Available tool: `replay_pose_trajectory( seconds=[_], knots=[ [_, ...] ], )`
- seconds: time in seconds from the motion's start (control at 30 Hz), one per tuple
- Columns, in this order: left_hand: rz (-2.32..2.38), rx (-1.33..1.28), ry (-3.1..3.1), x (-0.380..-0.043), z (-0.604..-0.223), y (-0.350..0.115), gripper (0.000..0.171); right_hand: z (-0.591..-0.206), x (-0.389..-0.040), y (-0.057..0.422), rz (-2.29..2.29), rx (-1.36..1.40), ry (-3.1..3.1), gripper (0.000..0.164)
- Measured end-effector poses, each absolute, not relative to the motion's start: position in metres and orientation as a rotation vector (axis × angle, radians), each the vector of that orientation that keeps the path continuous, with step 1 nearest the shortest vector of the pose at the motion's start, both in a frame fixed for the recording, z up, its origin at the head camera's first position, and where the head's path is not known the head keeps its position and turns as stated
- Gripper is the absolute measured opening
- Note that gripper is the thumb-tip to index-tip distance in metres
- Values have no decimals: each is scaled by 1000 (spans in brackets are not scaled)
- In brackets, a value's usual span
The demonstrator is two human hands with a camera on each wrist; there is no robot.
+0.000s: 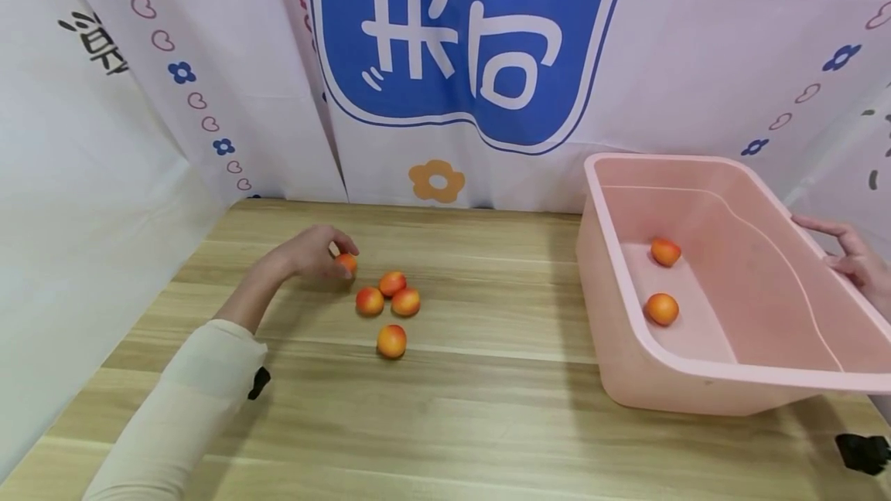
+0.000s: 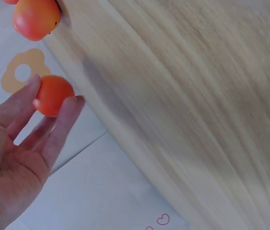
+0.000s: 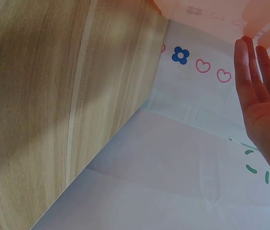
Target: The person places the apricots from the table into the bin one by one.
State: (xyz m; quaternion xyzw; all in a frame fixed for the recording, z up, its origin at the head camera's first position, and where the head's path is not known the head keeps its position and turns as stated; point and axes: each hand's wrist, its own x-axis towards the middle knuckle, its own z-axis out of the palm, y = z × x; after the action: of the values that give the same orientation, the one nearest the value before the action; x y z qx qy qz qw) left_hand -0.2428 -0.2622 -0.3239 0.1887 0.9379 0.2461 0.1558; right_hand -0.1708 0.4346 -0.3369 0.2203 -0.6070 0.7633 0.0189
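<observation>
White cloth [image 1: 696, 60] printed with blue and orange motifs hangs behind your pale wood-grain table [image 1: 473, 439]. At the left, your left hand [image 1: 309, 251], below a cream sleeve [image 1: 184, 400], pinches a round, orange-red fruit [image 1: 346, 264] between thumb and fingers, near the table's far edge; I cannot tell whether it is lifted. Just right of it, three similar fruits [image 1: 393, 284] lie in a tight cluster on the wood, with a fourth fruit [image 1: 392, 341] nearer you. Farther right stands a deep, pale-pink plastic tub [image 1: 595, 292], holding two more orange-red fruits [image 1: 662, 308] on its floor. At its right rim rests your right hand [image 1: 861, 263], fingers straight and side by side.
</observation>
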Motion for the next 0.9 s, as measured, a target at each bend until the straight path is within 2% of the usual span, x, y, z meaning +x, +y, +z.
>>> replay_pose_trajectory(
  seconds=[0.2, 0.47, 0.7, 0.9],
  knots=[
    [834, 594, 2774, -247, -328, -258, 36, -329, -175, 433, 2429, 541, -1864, 89],
    [965, 582, 2802, -251, -328, -248, 23, -328, -172, 432, 2469, 520, -1870, 87],
    [988, 540, 2783, -249, -326, -241, 41, -332, -172, 435, 2488, 640, -1853, 85],
    [999, 498, 2798, -249, -325, -235, 41, -328, -178, 439, 2462, 534, -1901, 91]
  ],
)
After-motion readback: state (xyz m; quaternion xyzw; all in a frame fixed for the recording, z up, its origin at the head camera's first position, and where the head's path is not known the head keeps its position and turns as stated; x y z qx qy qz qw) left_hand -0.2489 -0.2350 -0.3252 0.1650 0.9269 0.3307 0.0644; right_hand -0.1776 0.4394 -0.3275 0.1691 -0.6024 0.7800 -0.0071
